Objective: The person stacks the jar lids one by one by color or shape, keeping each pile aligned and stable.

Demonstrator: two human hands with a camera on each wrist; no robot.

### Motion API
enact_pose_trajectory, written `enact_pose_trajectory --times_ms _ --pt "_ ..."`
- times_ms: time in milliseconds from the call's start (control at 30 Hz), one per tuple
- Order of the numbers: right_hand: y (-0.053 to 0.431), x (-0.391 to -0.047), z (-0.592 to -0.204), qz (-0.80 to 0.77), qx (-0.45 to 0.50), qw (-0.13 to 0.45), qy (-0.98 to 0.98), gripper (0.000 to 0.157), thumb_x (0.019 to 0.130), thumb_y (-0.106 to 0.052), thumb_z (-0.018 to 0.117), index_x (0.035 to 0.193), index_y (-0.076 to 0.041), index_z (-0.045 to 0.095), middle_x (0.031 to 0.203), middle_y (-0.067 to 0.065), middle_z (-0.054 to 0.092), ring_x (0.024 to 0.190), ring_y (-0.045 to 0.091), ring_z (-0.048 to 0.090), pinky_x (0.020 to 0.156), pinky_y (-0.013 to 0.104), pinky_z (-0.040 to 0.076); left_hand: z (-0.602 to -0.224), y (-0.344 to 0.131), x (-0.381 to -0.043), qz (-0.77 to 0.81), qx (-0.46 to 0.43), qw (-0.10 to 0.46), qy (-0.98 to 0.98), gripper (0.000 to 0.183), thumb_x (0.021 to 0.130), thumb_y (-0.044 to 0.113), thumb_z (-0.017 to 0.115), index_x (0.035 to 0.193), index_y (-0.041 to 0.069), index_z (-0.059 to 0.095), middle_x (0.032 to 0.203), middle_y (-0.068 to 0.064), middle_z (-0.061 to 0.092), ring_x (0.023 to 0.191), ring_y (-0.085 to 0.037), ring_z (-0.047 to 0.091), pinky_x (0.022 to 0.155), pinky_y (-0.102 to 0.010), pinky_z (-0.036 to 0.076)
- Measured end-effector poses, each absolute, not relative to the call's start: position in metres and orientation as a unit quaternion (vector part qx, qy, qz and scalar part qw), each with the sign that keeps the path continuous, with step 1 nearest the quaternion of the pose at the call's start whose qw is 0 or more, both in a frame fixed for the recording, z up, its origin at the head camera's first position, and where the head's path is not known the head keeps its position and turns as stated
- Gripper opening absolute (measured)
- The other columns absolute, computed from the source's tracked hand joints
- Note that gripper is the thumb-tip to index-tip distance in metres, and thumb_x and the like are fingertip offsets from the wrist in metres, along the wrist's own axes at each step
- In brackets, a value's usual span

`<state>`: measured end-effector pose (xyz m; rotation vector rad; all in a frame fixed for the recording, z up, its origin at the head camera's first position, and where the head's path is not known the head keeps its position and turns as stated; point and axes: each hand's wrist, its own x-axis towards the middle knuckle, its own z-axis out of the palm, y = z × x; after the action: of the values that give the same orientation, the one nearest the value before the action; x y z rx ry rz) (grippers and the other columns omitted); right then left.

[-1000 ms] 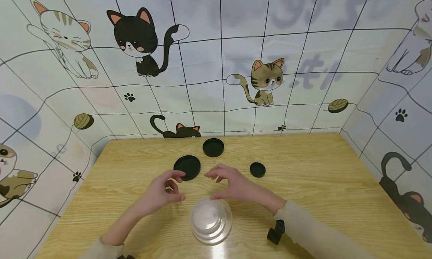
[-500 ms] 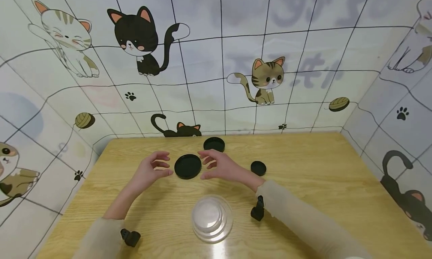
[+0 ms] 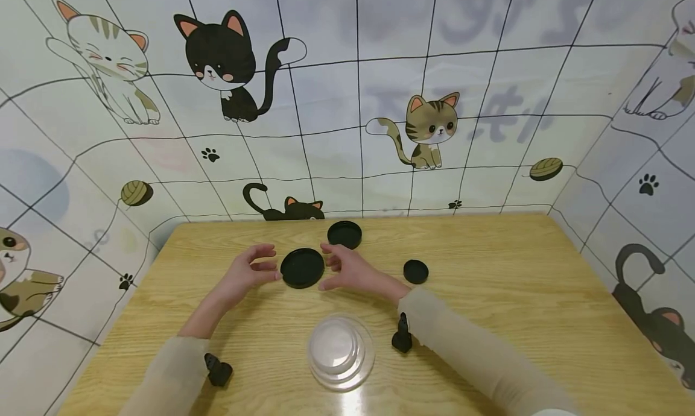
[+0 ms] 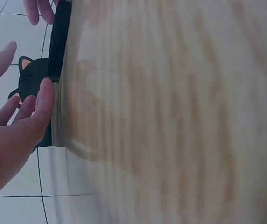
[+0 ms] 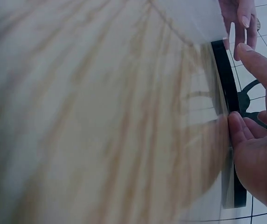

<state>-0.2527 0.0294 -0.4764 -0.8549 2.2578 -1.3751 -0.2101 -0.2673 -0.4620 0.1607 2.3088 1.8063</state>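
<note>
A large black round lid point(image 3: 302, 268) with a raised rim lies flat on the table between my two hands. My left hand point(image 3: 245, 278) is at its left side, fingers loosely bent, the thumb tip close to the rim. At the right side is my right hand point(image 3: 350, 272), its thumb and fingers spread apart. Neither hand visibly grips the lid; whether a fingertip touches it I cannot tell. The left wrist view shows a black rim point(image 4: 60, 42) edge-on beyond the left fingers. Behind my right hand lies a medium black lid point(image 3: 344, 235), partly covered by its fingers.
Nearer me stands a stack of clear round containers point(image 3: 341, 352), graded in size. A small black lid point(image 3: 415, 272) lies right of my right hand. The wooden table point(image 3: 488, 295) meets a cat-print cloth backdrop point(image 3: 336, 102) at the back and sides.
Both hands have moved forward from beside the clear stack to either side of the large lid. In the last half second the right hand has shifted slightly left, toward the rim. The lids have stayed put.
</note>
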Motion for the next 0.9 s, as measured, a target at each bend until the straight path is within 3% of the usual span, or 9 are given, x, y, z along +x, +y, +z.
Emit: enact_pose_trajectory --times_ms 400,900 --pt "0.026 -0.26 -0.486 -0.48 -0.3 0.186 0.803 0.095 0.087 -0.014 0.085 0.16 0.002 0.027 0.151 0.018 0.047 0.127 0.026 0.051 0.104 0.036 0.046 -0.469 -0.27 -0.218 0.589 0.053 0.129 0.796 0.085 0.086 0.006 0.083 0.155 -0.001 0.035 0.148 -0.023 0.045 0.128 -0.039 0.051 0.091 -0.026 0.051" --pt "0.021 -0.26 -0.488 -0.464 -0.303 0.168 0.815 0.088 0.085 -0.014 0.086 0.156 0.003 0.036 0.142 0.015 0.053 0.12 0.023 0.054 0.1 0.035 0.048 -0.471 -0.268 -0.224 0.561 0.09 0.14 0.811 0.087 0.08 0.0 0.085 0.152 -0.006 0.037 0.141 -0.028 0.048 0.12 -0.039 0.053 0.087 -0.026 0.052"
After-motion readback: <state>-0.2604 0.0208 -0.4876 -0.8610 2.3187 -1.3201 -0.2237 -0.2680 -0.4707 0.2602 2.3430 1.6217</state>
